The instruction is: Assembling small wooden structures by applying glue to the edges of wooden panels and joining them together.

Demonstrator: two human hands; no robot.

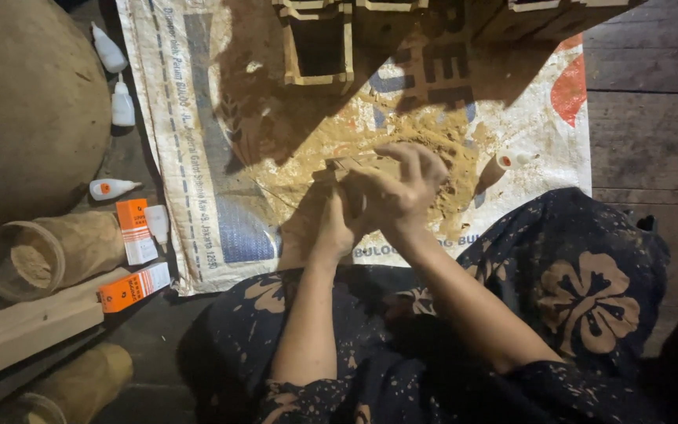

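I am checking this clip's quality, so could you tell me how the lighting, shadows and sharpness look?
Head view: warm, uneven light; the woven sack is bright, the dark floral cloth murky. A hard shadow crosses the sawdust. The left hand and right hand look slightly blurred, hiding the small wooden piece.

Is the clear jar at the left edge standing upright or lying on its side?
Lying on its side: the clear jar has its round mouth facing the camera's left, with tan powder settled along its lower wall.

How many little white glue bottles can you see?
5: two bottles at upper left, one lying below them, one by the orange boxes, one right of the hands. Others may be hidden.
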